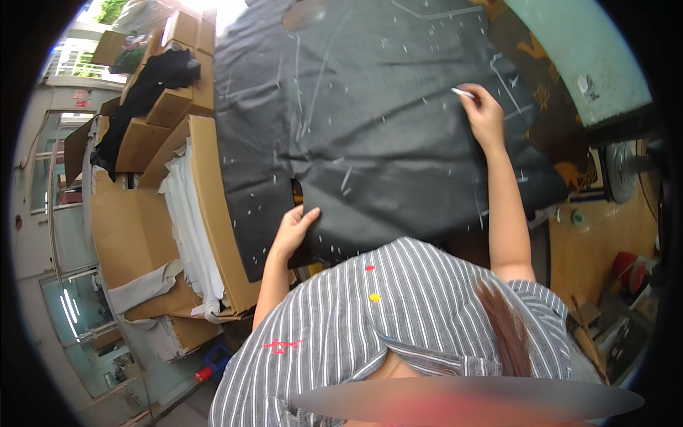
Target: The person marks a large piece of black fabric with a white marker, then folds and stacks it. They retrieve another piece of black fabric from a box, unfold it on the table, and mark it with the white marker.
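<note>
One black, white-marked sheet [398,160] | right grip [485,117] pinching white stick [461,92] | left grip [292,230] on sheet, closure unclear | cartons [131,220] leftward

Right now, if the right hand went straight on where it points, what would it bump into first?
The black sheet, probably: it spreads ahead of the right hand and its white stick, though whether the hand touches it is unclear.

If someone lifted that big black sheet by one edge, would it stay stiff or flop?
The black sheet would probably flop, since soft creases and ripples run across it. Its smooth, faintly shiny surface might feel a little slippery. Being so broad, it could also sag awkwardly in one hand.
</note>
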A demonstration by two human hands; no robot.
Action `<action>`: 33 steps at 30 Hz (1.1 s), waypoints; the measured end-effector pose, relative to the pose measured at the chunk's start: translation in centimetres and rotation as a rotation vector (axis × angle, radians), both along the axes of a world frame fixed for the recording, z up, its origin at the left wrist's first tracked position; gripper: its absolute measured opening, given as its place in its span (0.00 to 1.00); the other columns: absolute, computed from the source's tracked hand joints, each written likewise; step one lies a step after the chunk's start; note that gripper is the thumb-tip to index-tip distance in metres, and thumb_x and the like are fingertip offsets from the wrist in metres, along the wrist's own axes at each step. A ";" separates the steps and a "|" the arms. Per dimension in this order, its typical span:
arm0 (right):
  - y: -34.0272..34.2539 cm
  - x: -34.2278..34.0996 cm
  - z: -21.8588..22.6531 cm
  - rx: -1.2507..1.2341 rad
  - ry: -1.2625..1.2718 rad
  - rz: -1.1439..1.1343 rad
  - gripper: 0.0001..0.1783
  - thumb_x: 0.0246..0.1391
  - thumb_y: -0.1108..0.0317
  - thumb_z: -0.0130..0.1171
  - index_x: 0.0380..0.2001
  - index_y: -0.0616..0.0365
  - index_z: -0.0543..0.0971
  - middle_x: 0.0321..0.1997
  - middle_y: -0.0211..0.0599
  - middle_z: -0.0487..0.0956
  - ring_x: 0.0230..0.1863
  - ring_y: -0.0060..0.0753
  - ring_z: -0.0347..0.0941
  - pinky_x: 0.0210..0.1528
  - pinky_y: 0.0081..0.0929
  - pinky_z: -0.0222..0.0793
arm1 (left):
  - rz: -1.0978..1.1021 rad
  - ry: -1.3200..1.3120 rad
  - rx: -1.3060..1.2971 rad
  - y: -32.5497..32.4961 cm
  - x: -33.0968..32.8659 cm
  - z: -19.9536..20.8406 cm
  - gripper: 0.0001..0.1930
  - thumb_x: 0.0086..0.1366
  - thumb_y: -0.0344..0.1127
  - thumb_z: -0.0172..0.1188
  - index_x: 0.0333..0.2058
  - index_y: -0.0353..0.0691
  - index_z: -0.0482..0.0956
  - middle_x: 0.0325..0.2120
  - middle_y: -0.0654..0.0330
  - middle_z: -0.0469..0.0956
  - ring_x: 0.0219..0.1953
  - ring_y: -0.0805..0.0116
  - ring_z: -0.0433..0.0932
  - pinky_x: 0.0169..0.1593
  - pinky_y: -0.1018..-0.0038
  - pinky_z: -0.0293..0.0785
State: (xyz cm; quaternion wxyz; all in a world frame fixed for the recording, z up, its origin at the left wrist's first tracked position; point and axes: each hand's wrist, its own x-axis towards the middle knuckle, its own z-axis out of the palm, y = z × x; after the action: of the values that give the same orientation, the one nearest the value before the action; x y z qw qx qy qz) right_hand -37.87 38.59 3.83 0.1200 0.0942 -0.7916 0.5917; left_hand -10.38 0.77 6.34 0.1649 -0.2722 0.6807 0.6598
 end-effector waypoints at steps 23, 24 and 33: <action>14.0 3.3 -2.4 0.763 0.196 -0.574 0.18 0.71 0.53 0.46 0.31 0.54 0.69 0.22 0.47 0.79 0.27 0.59 0.77 0.29 0.54 0.68 | -0.123 -0.052 -0.448 2.3 -2.2 1.9 0.26 0.63 0.49 0.67 0.47 0.29 0.81 0.37 0.53 0.85 0.38 0.66 0.84 0.46 0.70 0.78; 14.2 3.1 -2.4 0.756 0.160 -0.539 0.18 0.71 0.53 0.45 0.31 0.54 0.70 0.22 0.47 0.79 0.27 0.59 0.77 0.29 0.54 0.68 | -0.141 -0.052 -0.480 2.1 -2.0 1.4 0.25 0.63 0.48 0.67 0.48 0.29 0.81 0.38 0.53 0.85 0.38 0.67 0.83 0.46 0.71 0.78; 21.5 -10.4 -1.7 1.042 0.310 -0.644 0.19 0.71 0.50 0.42 0.34 0.54 0.70 0.18 0.48 0.77 0.23 0.57 0.77 0.24 0.52 0.70 | -0.384 -0.073 -0.324 9.4 -6.3 0.5 0.20 0.69 0.45 0.62 0.47 0.32 0.78 0.33 0.63 0.80 0.38 0.74 0.80 0.43 0.73 0.78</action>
State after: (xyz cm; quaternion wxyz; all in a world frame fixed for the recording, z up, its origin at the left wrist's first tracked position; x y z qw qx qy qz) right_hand -48.24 60.06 2.16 0.3440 -0.0181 -0.9378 0.0422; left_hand -16.64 10.13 6.86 0.2659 -0.1842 0.8103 0.4886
